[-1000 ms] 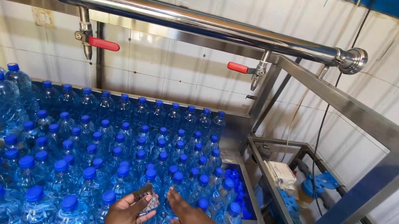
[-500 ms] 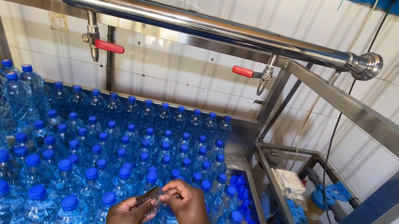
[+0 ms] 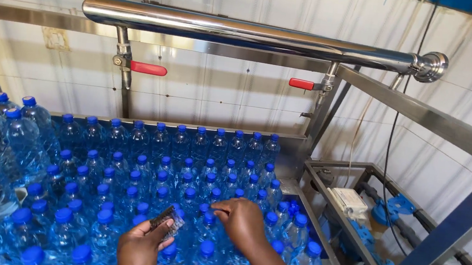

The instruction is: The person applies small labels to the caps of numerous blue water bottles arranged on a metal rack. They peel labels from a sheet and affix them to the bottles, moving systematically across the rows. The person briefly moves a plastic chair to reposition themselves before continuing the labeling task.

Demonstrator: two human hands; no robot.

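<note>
Your left hand (image 3: 142, 248) grips a small dark bundle of seals (image 3: 168, 220) between thumb and curled fingers, near and centre, just above the blue-capped bottles (image 3: 126, 179). Your right hand (image 3: 244, 221) reaches left over the bottles, fingertips pinched at a bottle cap (image 3: 210, 217), right of the bundle.

A: What setting is shown?
B: A small water-bottling plant: massed blue-capped bottles (image 3: 172, 178) on a steel table (image 3: 294, 162), beneath a stainless pipe (image 3: 246, 34) with red-handled valves (image 3: 148, 69), against a tiled wall (image 3: 222, 96).
</note>
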